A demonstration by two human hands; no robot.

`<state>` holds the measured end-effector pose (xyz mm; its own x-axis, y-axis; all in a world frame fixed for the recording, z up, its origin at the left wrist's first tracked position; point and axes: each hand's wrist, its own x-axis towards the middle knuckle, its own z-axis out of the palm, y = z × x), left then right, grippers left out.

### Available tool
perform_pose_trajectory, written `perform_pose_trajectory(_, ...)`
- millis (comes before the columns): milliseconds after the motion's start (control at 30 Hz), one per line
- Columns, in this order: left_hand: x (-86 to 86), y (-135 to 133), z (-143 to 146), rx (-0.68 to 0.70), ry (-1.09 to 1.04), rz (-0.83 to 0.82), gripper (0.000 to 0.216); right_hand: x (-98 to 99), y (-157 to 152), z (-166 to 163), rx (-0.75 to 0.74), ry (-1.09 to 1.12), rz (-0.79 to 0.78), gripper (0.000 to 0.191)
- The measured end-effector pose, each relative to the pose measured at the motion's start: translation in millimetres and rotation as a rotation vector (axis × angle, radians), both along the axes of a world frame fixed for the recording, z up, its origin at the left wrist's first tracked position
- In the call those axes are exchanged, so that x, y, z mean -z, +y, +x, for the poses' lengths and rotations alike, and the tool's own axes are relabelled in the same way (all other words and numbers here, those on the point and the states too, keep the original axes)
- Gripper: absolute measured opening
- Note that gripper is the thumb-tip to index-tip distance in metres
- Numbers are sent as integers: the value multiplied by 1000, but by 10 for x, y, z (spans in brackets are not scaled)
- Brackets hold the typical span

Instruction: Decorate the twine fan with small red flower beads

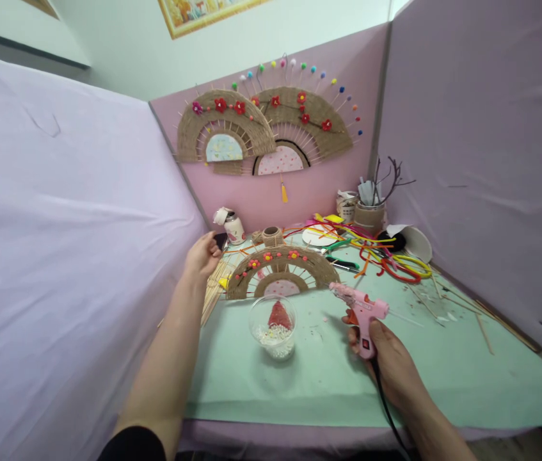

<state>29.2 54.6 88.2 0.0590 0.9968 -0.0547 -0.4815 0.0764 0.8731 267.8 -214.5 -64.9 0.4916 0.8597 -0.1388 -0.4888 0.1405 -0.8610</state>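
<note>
My right hand (388,362) is wrapped round the handle of a pink hot glue gun (364,310), its nozzle pointing left and a clear glue stick poking out behind. Stretched far forward on the left, my left hand (203,257) has its fingers curled closed beside a small dark object (221,241); whether it grips anything is hidden. Between my arms stands a clear plastic cup (273,326) with white beads and a red cone-shaped piece in it. Just behind the cup lies a twine-wrapped fan (318,266) decorated with red and yellow flowers.
Thin bamboo sticks (210,298) lie under my left arm. A white jar (235,228) and a twine roll (272,235) stand at the back. Coloured pipe cleaners (398,272), green-handled pliers (335,246) and a pot of twigs (370,216) are at the right. Finished fans (225,121) hang behind.
</note>
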Motion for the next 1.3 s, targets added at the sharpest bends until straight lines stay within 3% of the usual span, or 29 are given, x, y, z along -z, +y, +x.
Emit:
perform_pose_trajectory(67,161,-153,-174,-146,-179,-213,21,-8,-5,-1,3,-6,-3,52)
perform_pose_trajectory(167,482,-476,-387,-193,-344,-326,27,-27,-15,-7,-6,-24,-15,53)
perform_pose_trajectory(300,864,-890,-434,-93,-538,-448,30,-57,-49,-17,-12,-46,-54,54)
perform_pose_trajectory(467,1121,-1214,-340,35,-527,-515,17,-151,-147,-76,-23,-127,-37,51)
perform_pose_trajectory(700,1260,-1581,-336,125,-476,-615,15,-356,-322,-355,-175,-163,30,37)
perform_pose_trajectory(900,1343,-1813,-404,77,-390,-435,15,-399,-425,-655,-356,-210,98,52)
perform_pose_trajectory(1033,1346,-1893,-411,72,-429,-413,16,-373,-445,-831,-422,-239,89,55)
perform_pose_trajectory(1200,1338,-1939,-396,56,-434,-434,2,-337,-434,-950,-508,-303,81,61)
perform_pose_trajectory(1300,1322,-1966,-398,97,-405,-426,12,-325,-434,-978,-527,-333,77,62)
